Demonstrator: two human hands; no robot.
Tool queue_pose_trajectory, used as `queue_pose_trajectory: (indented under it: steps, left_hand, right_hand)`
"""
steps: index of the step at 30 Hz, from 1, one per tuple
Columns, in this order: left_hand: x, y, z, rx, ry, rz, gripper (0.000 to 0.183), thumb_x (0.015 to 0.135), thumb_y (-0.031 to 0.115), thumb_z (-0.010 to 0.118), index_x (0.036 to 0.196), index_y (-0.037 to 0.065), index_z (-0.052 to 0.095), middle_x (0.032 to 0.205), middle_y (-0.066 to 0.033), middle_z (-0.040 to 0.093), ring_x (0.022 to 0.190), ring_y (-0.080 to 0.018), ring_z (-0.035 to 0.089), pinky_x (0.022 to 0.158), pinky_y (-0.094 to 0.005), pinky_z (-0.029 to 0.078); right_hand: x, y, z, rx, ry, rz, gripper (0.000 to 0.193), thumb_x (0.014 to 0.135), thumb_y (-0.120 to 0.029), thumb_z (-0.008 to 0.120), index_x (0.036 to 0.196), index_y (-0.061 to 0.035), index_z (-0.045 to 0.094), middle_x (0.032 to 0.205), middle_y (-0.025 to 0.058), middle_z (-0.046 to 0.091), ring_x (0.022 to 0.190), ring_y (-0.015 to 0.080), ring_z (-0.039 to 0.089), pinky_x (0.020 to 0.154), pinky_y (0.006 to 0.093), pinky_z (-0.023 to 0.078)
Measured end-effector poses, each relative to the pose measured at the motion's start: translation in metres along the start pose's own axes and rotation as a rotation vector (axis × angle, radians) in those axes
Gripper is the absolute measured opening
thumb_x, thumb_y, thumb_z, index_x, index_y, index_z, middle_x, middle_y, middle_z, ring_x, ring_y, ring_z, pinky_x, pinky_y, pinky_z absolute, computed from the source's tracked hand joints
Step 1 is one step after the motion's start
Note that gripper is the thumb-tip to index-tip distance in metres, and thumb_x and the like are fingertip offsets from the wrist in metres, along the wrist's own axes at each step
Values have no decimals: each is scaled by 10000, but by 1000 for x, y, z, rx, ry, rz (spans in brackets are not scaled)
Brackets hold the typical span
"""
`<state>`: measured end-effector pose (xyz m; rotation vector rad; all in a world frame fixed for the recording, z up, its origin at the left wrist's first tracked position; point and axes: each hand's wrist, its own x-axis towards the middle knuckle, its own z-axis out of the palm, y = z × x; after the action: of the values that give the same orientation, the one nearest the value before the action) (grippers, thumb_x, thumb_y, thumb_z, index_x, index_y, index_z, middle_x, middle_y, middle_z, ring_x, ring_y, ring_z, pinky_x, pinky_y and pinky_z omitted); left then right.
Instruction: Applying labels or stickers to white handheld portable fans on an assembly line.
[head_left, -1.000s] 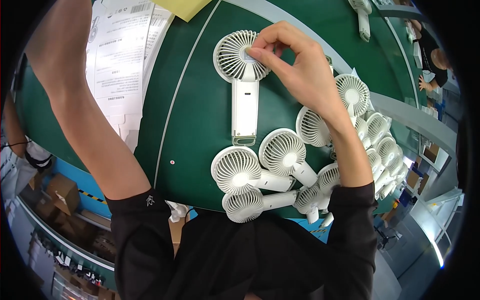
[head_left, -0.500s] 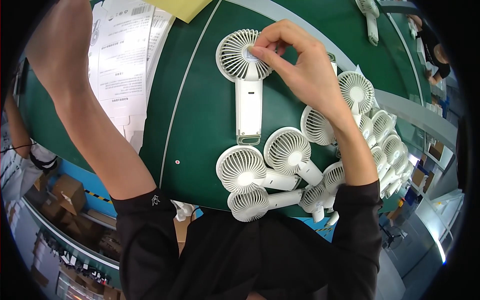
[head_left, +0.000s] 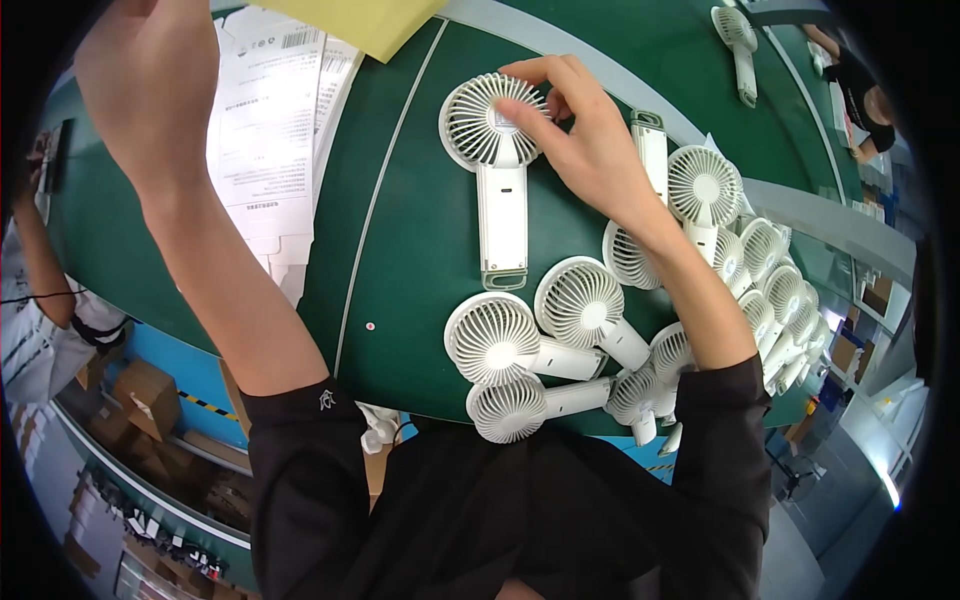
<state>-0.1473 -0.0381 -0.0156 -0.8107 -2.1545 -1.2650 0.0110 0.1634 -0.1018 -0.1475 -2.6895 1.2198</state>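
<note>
A white handheld fan [head_left: 503,225] lies face up on the green table, its handle toward me and a small label at its hub. My right hand [head_left: 575,125] is on the fan's round head: the thumb rests on the hub, and the index finger curls over the far rim. My left hand [head_left: 150,95] is raised at the upper left, near white printed sheets [head_left: 265,150]. Its fingers are cut off by the picture's edge, so what it holds is hidden. Two more fans [head_left: 490,340] [head_left: 582,305] lie nearer to me.
Several white fans [head_left: 765,300] are heaped along the right side of the table. Yellow paper [head_left: 350,20] lies at the far edge beside the printed sheets. A lone fan [head_left: 740,55] rests on another green surface at far right. Other people sit at both sides; cardboard boxes [head_left: 145,395] stand lower left.
My right thumb and index finger have moved apart, from a pinch at the hub to thumb on hub and index on rim. The left hand has shifted slightly, its fingers still out of view.
</note>
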Motion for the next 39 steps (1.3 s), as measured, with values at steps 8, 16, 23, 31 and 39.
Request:
queue_pose_trajectory:
  steps: [8,16,23,31,39]
  left_hand:
    - [11,-2,-12,-142,101,-3,320,981,176,621,1214,-42,608,1027,-112,718,931,-127,672,845,-227,497]
    - [16,-1,-27,-124,150,-58,386,948,213,675,1201,-46,539,899,-103,712,801,-131,662,710,-248,509]
    - [13,9,-27,-366,164,-104,330,991,147,620,1211,-70,503,1038,-182,698,882,-163,687,761,-229,518]
    - [10,10,-25,-477,160,-115,305,995,128,610,1211,-58,502,1074,-171,680,945,-161,680,790,-240,519]
    - [10,15,-18,-422,92,-108,340,999,147,610,1244,-49,480,1035,-177,709,919,-165,696,785,-238,518]
  right_hand:
    - [9,2,-15,-462,284,38,369,982,-359,598,937,1,663,943,110,663,702,231,565,662,339,458]
    - [-40,-45,33,-369,-58,149,540,824,-497,726,883,26,602,702,192,662,601,347,627,711,396,485]
    - [-2,-45,-11,284,-240,448,486,872,-317,695,1164,37,535,743,70,621,554,123,573,522,282,457]
    - [-21,-37,-29,640,114,431,472,940,-330,679,1209,27,530,956,64,620,743,107,627,637,265,498]
    - [-37,-36,-48,697,211,432,469,940,-306,679,1222,27,506,955,64,618,713,103,616,633,270,506]
